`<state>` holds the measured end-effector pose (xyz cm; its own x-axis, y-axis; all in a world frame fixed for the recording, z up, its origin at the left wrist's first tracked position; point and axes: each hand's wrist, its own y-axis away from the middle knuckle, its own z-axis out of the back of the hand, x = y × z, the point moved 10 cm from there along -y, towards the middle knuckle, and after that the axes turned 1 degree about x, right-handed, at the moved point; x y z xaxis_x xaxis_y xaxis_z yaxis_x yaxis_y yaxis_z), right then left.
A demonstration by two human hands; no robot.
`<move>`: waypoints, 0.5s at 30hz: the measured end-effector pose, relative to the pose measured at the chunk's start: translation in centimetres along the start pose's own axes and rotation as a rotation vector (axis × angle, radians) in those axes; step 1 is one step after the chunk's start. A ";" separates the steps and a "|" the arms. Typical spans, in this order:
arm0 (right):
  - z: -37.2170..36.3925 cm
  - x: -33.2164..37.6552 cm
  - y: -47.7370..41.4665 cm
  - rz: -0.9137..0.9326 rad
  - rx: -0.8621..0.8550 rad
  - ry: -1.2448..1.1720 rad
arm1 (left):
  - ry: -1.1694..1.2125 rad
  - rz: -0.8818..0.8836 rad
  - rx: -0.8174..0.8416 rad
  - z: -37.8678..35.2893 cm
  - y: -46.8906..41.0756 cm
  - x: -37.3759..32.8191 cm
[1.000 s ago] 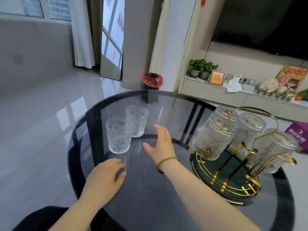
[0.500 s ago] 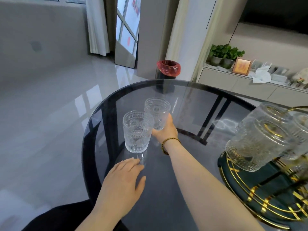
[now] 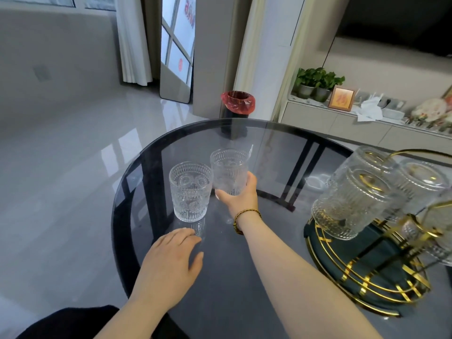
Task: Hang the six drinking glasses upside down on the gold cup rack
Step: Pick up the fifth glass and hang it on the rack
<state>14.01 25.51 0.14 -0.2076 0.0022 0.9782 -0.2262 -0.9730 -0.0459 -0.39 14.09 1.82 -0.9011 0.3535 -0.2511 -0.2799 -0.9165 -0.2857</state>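
Note:
Two embossed clear glasses stand upright near the left of the round glass table [image 3: 274, 285]. My right hand [image 3: 241, 198] is wrapped around the base of the farther glass [image 3: 228, 171], which is tilted slightly and lifted a little. The nearer glass [image 3: 190, 193] stands alone on the table. My left hand [image 3: 171, 263] lies flat on the table just in front of it, fingers apart. At the right, the gold cup rack [image 3: 371, 272] on its dark green tray carries several glasses hung upside down [image 3: 354, 204].
The table's curved edge runs close to the left of the two glasses. Behind the table a bin with a red bag [image 3: 238, 104] stands on the floor. A low cabinet [image 3: 342, 123] with plants and a picture frame runs along the back right.
My right hand has reached forward, closed around the farther glass and begun lifting it. The camera has swung left and down, pushing the rack toward the right edge. My left hand stays flat.

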 end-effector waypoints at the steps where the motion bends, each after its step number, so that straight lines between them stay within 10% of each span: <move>1: 0.3 0.2 0.8 -0.005 -0.007 -0.038 | 0.019 0.022 0.012 0.0 0.1 0.3; 15: 14.5 11.9 16.4 0.333 -0.005 0.197 | 0.223 0.114 0.076 0.0 0.9 0.1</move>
<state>21.67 6.23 13.95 -0.4496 -0.2688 0.8518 -0.1203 -0.9268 -0.3559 -0.71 13.33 1.53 -0.8354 0.2721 -0.4776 -0.2124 -0.9612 -0.1762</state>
